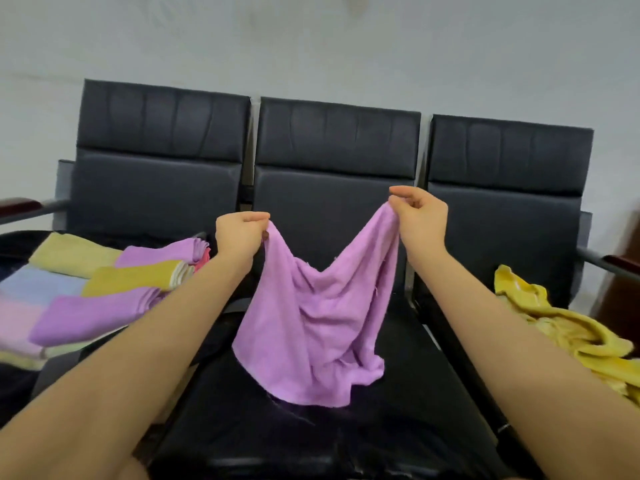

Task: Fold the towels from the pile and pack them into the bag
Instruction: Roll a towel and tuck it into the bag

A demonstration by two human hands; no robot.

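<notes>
Lilac terry, soft and light, the purple towel [311,317] sags in a deep V between my hands over the middle black seat [398,427], its lower edge crumpled on the cushion; it will drape and slip rather than hold a crease. My left hand [239,235] and right hand [420,216] each have their grip pinched on a top corner, which I judge the right hold. Folded towels [104,292] lie stacked left, and a yellow towel [568,330] lies heaped right.
</notes>
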